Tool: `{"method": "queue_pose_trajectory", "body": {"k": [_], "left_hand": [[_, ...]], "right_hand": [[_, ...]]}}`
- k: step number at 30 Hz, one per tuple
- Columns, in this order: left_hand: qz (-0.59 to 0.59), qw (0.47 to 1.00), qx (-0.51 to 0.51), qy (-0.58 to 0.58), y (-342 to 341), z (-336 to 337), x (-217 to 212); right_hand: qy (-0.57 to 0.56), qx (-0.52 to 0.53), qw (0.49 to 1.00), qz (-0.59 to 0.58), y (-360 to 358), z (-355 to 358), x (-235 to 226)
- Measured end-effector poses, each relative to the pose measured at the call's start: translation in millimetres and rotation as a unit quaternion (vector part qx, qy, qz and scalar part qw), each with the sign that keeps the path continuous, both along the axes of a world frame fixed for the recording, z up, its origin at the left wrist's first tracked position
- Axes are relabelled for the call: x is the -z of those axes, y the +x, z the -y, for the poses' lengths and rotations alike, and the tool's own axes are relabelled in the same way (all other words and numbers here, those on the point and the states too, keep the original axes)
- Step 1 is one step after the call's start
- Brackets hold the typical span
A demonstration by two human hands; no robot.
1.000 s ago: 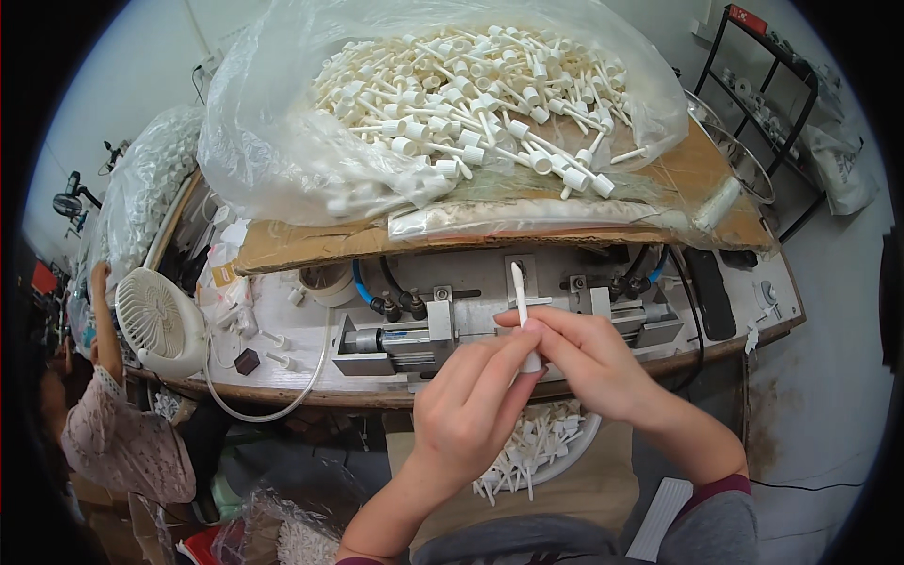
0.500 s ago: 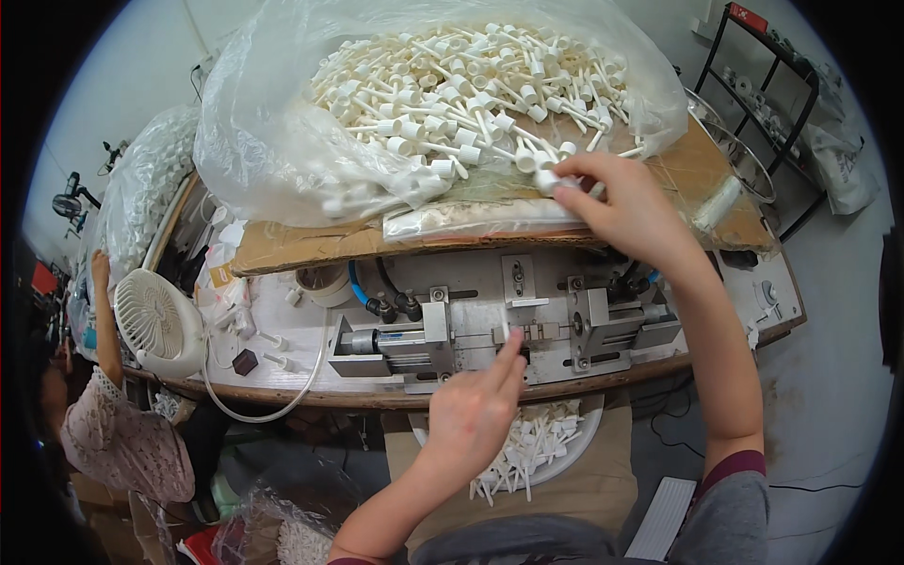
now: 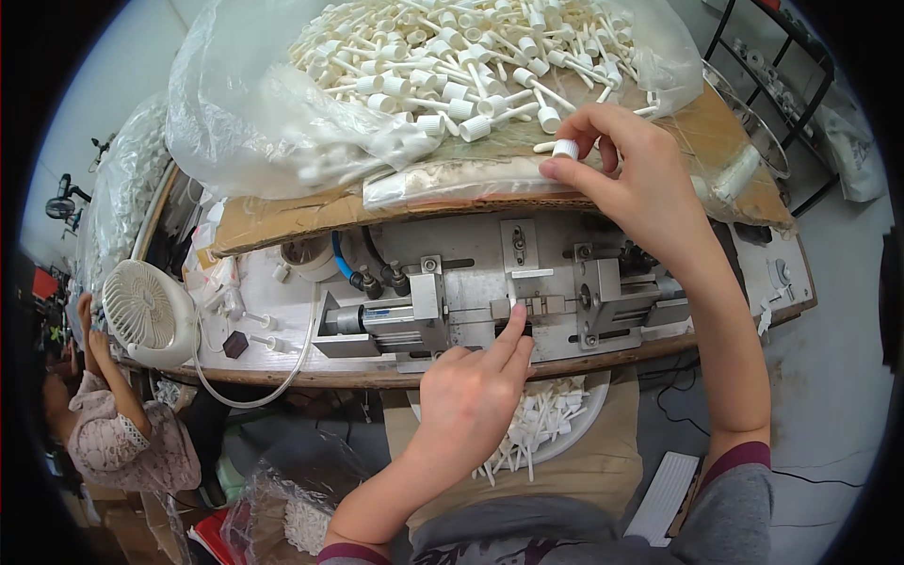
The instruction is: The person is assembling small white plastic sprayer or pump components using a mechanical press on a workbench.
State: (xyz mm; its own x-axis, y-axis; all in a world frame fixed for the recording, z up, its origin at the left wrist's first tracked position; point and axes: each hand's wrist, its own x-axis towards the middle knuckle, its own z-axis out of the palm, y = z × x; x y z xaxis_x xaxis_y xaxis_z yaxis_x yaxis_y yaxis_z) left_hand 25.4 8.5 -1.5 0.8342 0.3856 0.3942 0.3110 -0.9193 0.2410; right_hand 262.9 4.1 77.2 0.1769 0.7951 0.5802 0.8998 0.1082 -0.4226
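My right hand pinches a white ribbed cap between thumb and fingers, just above the cardboard's front edge. Whether the pale stem beside the cap belongs to it I cannot tell. My left hand points its index finger onto the small metal block at the middle of the bench machine; its other fingers are curled, and I see nothing held in them. Beyond the right hand, a heap of white caps with stems lies in an opened clear plastic bag.
Metal cylinder units stand left and right of the block. The cardboard sheet overhangs the machine. A white fan sits at left. Below the bench edge is a white basin of similar parts. Another person works far left.
My right hand has drawn the cap slightly up and away from the heap. The left index finger now presses lower against the block, where a white stick showed before. The whole view has shifted a little.
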Motion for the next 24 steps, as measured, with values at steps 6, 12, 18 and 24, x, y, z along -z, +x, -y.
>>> {"method": "queue_pose_trajectory", "body": {"k": [6, 12, 18, 24], "left_hand": [[0.005, 1.000, -0.017, -0.013, 0.2, 1.2, 2.9], [0.007, 0.999, 0.010, -0.035, -6.4, -8.5, 0.1], [0.166, 0.975, 0.030, -0.142, 0.0, -42.9, -54.9], [0.244, 0.968, -0.013, 0.049, 59.6, -95.8, -75.1]], "right_hand": [[-0.007, -0.035, 0.992, -0.119, -8.8, 14.6, -0.7], [0.003, -0.086, 0.991, -0.102, -52.6, 62.2, 19.7], [-0.018, -0.060, 0.996, 0.056, -80.8, 106.5, 65.5], [-0.123, -0.052, 0.971, 0.196, -102.8, 102.7, 82.7]]}}
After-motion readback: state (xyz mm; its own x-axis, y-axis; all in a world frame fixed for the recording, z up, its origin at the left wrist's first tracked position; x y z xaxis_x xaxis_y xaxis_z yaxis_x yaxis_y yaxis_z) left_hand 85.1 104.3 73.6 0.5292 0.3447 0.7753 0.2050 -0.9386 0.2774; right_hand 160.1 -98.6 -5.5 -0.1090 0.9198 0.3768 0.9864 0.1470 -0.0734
